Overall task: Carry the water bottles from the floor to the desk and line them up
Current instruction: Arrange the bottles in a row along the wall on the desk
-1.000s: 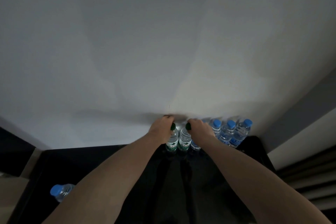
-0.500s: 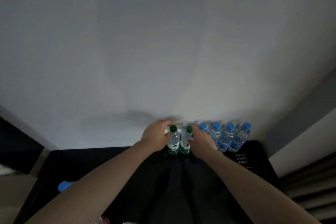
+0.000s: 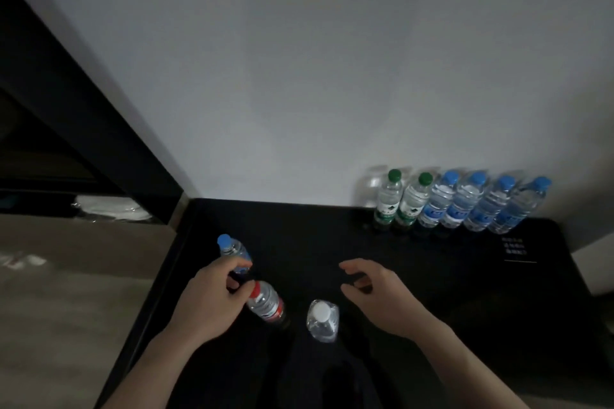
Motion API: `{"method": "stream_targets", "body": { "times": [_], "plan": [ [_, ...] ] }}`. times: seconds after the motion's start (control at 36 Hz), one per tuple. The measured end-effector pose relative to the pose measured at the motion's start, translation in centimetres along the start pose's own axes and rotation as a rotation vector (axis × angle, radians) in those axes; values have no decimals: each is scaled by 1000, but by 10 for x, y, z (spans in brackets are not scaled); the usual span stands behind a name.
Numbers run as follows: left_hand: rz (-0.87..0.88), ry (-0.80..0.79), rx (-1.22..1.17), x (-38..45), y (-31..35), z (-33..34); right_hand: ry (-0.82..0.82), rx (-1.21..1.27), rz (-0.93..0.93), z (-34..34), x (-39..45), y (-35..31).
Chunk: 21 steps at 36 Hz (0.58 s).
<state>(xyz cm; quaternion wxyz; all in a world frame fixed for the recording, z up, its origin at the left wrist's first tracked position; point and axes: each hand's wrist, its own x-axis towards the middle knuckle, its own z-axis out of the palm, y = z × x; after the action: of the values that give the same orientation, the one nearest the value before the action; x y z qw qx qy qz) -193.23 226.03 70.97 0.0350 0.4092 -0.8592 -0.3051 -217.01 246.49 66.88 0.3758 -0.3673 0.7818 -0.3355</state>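
Head camera looks down on a black desk (image 3: 432,292) set against a pale wall (image 3: 299,76). Six bottles already stand in a row (image 3: 461,206) at the back right, touching shoulder to shoulder: two green caps on the left, four blue caps to their right. Three more stand loose near the front left: a blue-capped bottle (image 3: 232,251), a red-capped bottle (image 3: 265,302) and a white-capped bottle (image 3: 322,320).

The left hand (image 3: 212,302) is curled between the blue-capped and red-capped bottles, fingers close against both. I cannot tell whether it has hold of either. The right hand (image 3: 375,292) hovers over bare desk to the right of the white-capped bottle, fingers loosely bent, holding nothing.

These look like small full bottles of thin clear plastic, so I would expect them to be fairly heavy for their size and top-steady, yet the walls would give under a hard squeeze. The labels look smooth and might slip. The safest hold seems to be round the neck just under the cap, or round the ribbed upper body, where the plastic is stiffer. Set down next to the green caps, each one could knock its neighbour over.
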Motion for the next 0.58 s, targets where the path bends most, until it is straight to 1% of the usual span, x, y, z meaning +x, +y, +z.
{"method": "stream_targets", "body": {
  "times": [0.06, 0.17, 0.33, 0.42, 0.5, 0.58],
  "plan": [
    [16, -26, 31, -9, -18, -1, -3, 9, 0, 19, -4, -12],
    [72, -86, 47, -24, -50, -4, 70, 17, 43, 54, -12, -34],
    [91, -224, 73, -32, -87, -6, 137, -78, 144, 101, -24, -54],
    [110, -251, 93, -28, -89, -8, 168, -119, 170, 122, -32, -53],
    [188, -230, 132, -16, -81, -6, 230, -164, 174, 135, -36, -46],
    [279, -197, 211, 1, -67, 1, 288, -149, 194, 140, -39, -43]
  ]
}}
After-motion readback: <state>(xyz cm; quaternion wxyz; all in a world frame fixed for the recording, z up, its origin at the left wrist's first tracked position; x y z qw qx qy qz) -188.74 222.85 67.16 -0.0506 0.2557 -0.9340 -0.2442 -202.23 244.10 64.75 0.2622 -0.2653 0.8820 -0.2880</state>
